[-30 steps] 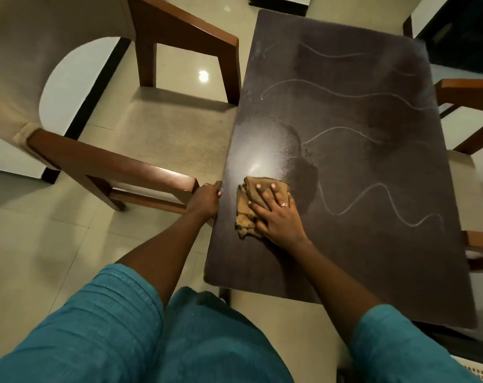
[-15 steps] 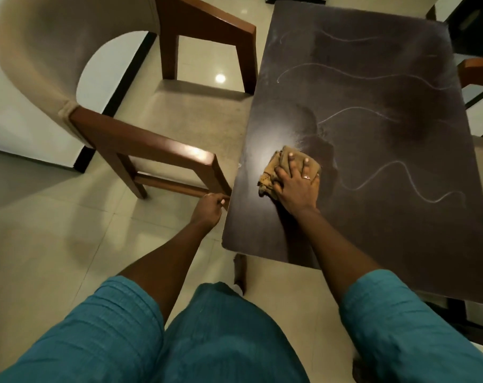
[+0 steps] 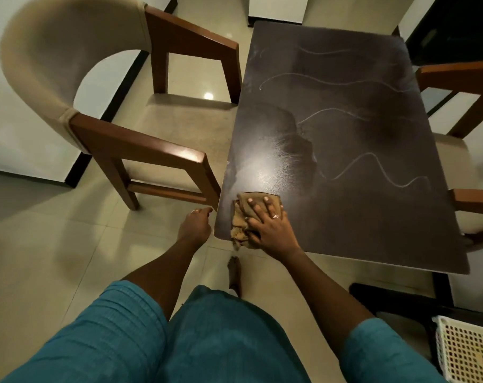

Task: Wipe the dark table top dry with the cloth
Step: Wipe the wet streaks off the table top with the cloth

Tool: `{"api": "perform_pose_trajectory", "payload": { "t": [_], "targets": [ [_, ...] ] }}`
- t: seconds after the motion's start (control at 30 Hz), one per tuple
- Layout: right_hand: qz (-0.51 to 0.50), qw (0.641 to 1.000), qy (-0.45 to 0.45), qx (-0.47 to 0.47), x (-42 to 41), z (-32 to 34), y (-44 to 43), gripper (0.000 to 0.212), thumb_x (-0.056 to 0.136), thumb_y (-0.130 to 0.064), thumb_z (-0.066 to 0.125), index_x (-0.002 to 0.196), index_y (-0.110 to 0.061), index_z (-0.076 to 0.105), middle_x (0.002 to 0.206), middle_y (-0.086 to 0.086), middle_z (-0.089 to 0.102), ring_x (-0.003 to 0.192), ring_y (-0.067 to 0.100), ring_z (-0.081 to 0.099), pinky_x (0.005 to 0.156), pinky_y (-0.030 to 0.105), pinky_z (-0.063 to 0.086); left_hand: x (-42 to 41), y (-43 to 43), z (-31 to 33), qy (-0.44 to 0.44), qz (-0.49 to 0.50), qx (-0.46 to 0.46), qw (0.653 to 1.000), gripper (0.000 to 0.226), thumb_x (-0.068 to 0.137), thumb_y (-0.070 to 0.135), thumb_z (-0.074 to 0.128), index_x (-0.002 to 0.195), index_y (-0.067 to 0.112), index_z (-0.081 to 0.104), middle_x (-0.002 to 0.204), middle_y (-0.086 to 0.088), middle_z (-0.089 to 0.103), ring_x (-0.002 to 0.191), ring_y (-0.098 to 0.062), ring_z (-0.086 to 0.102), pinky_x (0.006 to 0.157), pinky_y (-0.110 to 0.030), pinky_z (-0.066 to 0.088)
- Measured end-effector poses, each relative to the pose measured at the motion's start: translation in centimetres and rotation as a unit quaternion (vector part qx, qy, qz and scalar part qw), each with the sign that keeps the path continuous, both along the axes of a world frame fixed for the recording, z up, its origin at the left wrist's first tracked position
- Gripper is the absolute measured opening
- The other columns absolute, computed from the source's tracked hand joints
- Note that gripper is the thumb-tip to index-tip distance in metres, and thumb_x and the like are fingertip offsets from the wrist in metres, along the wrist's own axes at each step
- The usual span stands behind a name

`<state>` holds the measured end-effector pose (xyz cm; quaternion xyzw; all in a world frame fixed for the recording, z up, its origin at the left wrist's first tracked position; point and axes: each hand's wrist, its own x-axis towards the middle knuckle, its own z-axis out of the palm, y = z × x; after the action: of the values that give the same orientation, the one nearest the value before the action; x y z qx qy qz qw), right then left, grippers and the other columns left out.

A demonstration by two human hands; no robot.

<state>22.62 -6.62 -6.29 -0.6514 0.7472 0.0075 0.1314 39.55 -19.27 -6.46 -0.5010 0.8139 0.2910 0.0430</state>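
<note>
The dark table top (image 3: 345,150) fills the upper right, with pale wavy streaks across it and a glossy patch near its left edge. A crumpled tan cloth (image 3: 241,217) lies at the near left corner, partly hanging over the front edge. My right hand (image 3: 268,222) presses flat on the cloth with fingers spread, a ring on one finger. My left hand (image 3: 194,223) hovers just left of the table's corner, off the table, fingers loosely curled and holding nothing.
A wooden armchair (image 3: 141,139) with a beige curved back stands close against the table's left side. Another chair (image 3: 461,78) sits at the right edge. A white lattice basket (image 3: 467,346) is on the floor at lower right. My bare foot (image 3: 234,272) is under the table's near edge.
My right hand has dragged the cloth back toward me to the near left corner. My left hand has come off the table edge and now sits beside the corner.
</note>
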Motion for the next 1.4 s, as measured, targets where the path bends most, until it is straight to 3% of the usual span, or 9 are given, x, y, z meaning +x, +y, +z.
{"api": "perform_pose_trajectory", "payload": {
  "t": [0.1, 0.17, 0.27, 0.33, 0.53, 0.77, 1.0, 1.2, 1.4],
  "targets": [
    [-0.131, 0.991, 0.014, -0.019, -2.4, 0.3, 1.9, 0.046, 0.087, -0.049, 0.033, 0.107, -0.022, 0.065, 0.145, 0.010, 0.045, 0.132, 0.046, 0.038, 0.092, 0.071, 0.038, -0.7, 0.6, 0.4, 0.006, -0.009, -0.019, 1.000, 0.042, 0.092, 0.005, 0.041, 0.134, 0.009, 0.046, 0.134, -0.018, 0.051, 0.121, -0.034, 0.049, 0.097, -0.044, 0.044],
    [-0.213, 0.977, 0.019, -0.019, -2.8, 0.2, 2.9, 0.042, 0.093, -0.046, 0.036, 0.117, -0.021, 0.061, 0.154, 0.008, 0.030, 0.141, 0.043, 0.022, 0.103, 0.068, 0.025, -1.1, 1.0, 0.6, 0.014, -0.005, -0.020, 1.000, 0.042, 0.093, 0.008, 0.044, 0.135, 0.009, 0.045, 0.141, -0.018, 0.044, 0.125, -0.035, 0.046, 0.100, -0.046, 0.044],
    [-0.302, 0.953, 0.004, -0.016, -1.4, 0.2, 3.2, 0.039, 0.097, -0.043, 0.039, 0.130, -0.025, 0.051, 0.160, 0.004, 0.011, 0.146, 0.038, 0.002, 0.109, 0.064, 0.013, -1.4, 1.9, 0.9, 0.039, 0.011, -0.030, 0.999, 0.040, 0.093, 0.009, 0.045, 0.133, 0.007, 0.045, 0.141, -0.018, 0.042, 0.121, -0.035, 0.049, 0.098, -0.045, 0.047],
    [-0.312, 0.950, -0.010, -0.005, 0.4, 0.6, 2.5, 0.041, 0.097, -0.045, 0.038, 0.133, -0.028, 0.047, 0.160, 0.002, 0.008, 0.146, 0.038, -0.003, 0.109, 0.065, 0.011, -1.4, 2.4, 1.0, 0.040, 0.008, -0.033, 0.999, 0.041, 0.093, 0.009, 0.044, 0.134, 0.007, 0.044, 0.140, -0.017, 0.042, 0.120, -0.034, 0.049, 0.098, -0.043, 0.045],
    [-0.194, 0.978, -0.067, 0.024, 4.8, 1.0, 1.7, 0.044, 0.097, -0.047, 0.034, 0.136, -0.028, 0.040, 0.160, 0.002, 0.008, 0.145, 0.039, -0.003, 0.110, 0.066, 0.004, -1.2, 4.7, 1.4, 0.012, -0.022, -0.044, 0.999, 0.045, 0.094, 0.016, 0.046, 0.137, 0.004, 0.039, 0.141, -0.021, 0.039, 0.125, -0.035, 0.044, 0.103, -0.044, 0.043],
    [-0.172, 0.983, -0.060, 0.033, 3.3, 1.3, 2.7, 0.037, 0.098, -0.041, 0.037, 0.131, -0.024, 0.042, 0.161, -0.002, 0.002, 0.146, 0.036, -0.006, 0.113, 0.061, 0.004, -1.9, 6.2, 2.4, -0.073, -0.043, -0.030, 0.996, 0.053, 0.093, 0.028, 0.048, 0.140, 0.007, 0.033, 0.151, -0.017, 0.025, 0.136, -0.037, 0.027, 0.110, -0.047, 0.028],
    [-0.290, 0.955, -0.052, 0.022, -2.2, 1.1, 6.4, 0.039, 0.100, -0.044, 0.028, 0.131, -0.027, 0.042, 0.161, -0.002, 0.002, 0.146, 0.034, -0.006, 0.114, 0.058, 0.002, -5.5, 6.6, 3.1, -0.083, -0.089, -0.049, 0.991, 0.046, 0.097, 0.026, 0.040, 0.139, 0.010, 0.036, 0.152, -0.011, 0.023, 0.138, -0.036, 0.021, 0.112, -0.049, 0.023],
    [-0.429, 0.902, -0.041, 0.031, -9.7, 1.4, 11.2, 0.045, 0.100, -0.044, 0.030, 0.142, -0.028, 0.034, 0.161, -0.002, 0.004, 0.146, 0.034, -0.001, 0.113, 0.060, 0.006, -10.3, 6.3, 4.2, -0.072, -0.142, -0.060, 0.985, 0.046, 0.097, 0.027, 0.040, 0.140, 0.011, 0.035, 0.154, -0.011, 0.021, 0.139, -0.035, 0.021, 0.113, -0.048, 0.022],
    [-0.526, 0.850, -0.036, 0.016, -15.9, 1.8, 16.2, 0.057, 0.101, -0.036, 0.034, 0.151, -0.025, 0.010, 0.161, 0.003, 0.001, 0.145, 0.039, -0.002, 0.112, 0.064, 0.009, -12.7, 5.9, 3.8, -0.079, -0.184, -0.053, 0.978, 0.049, 0.096, 0.026, 0.041, 0.142, 0.012, 0.031, 0.155, -0.011, 0.018, 0.140, -0.036, 0.019, 0.113, -0.050, 0.021]
  ]
}}
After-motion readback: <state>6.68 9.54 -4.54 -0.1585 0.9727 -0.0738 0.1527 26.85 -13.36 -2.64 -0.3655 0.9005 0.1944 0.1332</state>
